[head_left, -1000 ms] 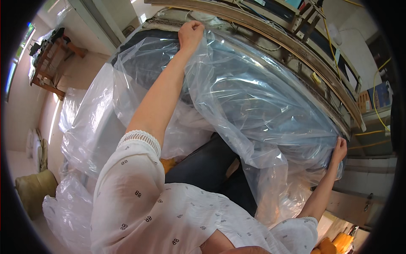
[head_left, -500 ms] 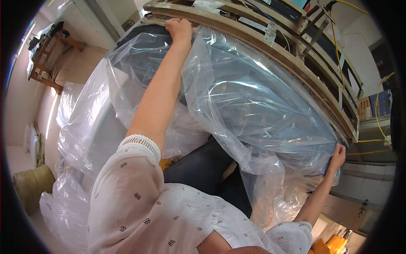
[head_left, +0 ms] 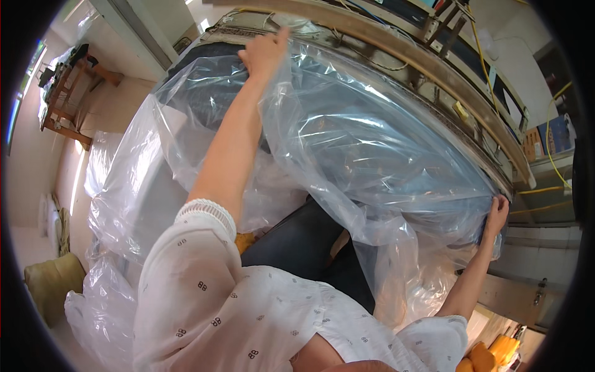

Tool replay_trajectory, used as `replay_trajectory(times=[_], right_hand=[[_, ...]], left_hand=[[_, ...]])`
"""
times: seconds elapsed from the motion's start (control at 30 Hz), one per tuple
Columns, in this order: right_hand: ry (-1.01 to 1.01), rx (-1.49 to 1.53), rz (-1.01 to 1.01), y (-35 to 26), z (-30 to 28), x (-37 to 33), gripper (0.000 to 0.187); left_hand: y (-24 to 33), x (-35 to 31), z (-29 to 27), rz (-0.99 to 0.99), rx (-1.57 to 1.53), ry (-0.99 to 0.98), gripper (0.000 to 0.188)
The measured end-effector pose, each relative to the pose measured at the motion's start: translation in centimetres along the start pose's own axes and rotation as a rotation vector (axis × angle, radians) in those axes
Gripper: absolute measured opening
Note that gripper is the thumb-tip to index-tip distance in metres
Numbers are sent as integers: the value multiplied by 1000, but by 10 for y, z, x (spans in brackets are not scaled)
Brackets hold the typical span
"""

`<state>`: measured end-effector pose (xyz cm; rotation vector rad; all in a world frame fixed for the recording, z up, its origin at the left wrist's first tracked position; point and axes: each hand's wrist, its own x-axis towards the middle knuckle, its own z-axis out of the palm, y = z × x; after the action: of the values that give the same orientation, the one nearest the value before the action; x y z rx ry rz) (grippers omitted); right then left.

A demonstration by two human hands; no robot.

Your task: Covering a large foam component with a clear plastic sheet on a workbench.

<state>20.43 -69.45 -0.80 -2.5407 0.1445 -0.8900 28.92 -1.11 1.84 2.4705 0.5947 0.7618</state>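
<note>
Clear plastic film (head_left: 322, 142), blue-grey bulk (head_left: 403, 161) showing through, lies nearside of the wooden bar (head_left: 406, 51). The right hand (head_left: 496, 216) pinches its edge, fingers together; the left hand's (head_left: 263, 57) fingers curl loosely, hold unclear — the bar sits farther off than before.

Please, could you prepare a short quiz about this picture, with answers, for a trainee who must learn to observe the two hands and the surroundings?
1. True or false: the left hand is higher in the picture than the right hand.

2. Choose one: the cushion-like bundle at the picture's left side is
A) bright red
B) olive
C) sky blue

3. Short answer: which hand is at the edge of the clear plastic sheet close to the right end of the long wooden beam?

Key: 1. True. 2. B. 3. The right hand.
</note>
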Motion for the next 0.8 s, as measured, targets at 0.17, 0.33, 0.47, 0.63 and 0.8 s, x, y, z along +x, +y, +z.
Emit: replay_trajectory(times=[0.17, 0.33, 0.47, 0.63, 0.8], right_hand=[[196, 33, -116, -167, -20, -22, 22], [-455, 591, -335, -275, -24, -91, 16], [-886, 593, -364, -352, -16, -147, 40], [-1003, 434, -723, -367, 20, -184, 45], [-1090, 575, -350, -357, 23, -144, 7]], left_hand=[[-20, 3, -31, 1, -482, 133, 33], [-55, -26, -88, 234, -219, 15, 43], [-131, -41, -164, 156, 193, 98, 66], [-266, -76, -202, -238, 169, -336, 68], [-159, -128, -237, -202, -938, -482, 47]])
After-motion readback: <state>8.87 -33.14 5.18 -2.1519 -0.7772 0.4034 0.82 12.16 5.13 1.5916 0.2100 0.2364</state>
